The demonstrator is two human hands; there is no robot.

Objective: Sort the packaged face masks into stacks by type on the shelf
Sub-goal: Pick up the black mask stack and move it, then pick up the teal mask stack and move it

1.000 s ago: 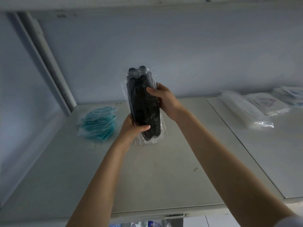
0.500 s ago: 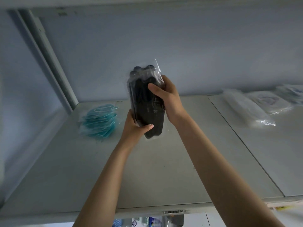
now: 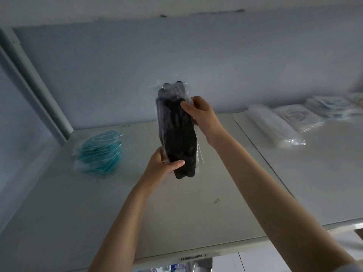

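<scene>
A bundle of black face masks in clear wrappers [image 3: 177, 132] stands nearly upright above the middle of the grey shelf [image 3: 176, 218]. My left hand [image 3: 162, 165] grips its lower end, thumb across the front. My right hand [image 3: 200, 112] grips the upper right edge, thumb on the front. A stack of teal packaged masks [image 3: 100, 152] lies on the shelf at the left, near the back corner. White packaged masks [image 3: 275, 128] lie in a pile at the right, with more clear packets [image 3: 298, 116] behind them.
The shelf's back wall [image 3: 196, 65] and the upper shelf board [image 3: 176, 8] close the space above. A metal upright [image 3: 39, 89] stands at the left corner. A seam [image 3: 261, 154] splits the shelf surface. Further packets [image 3: 330, 104] lie at the far right.
Both hands keep hold of the black bundle; it was lifted slightly, then lowered and tilted a little, its bottom end coming nearer the shelf. The view shifted.
</scene>
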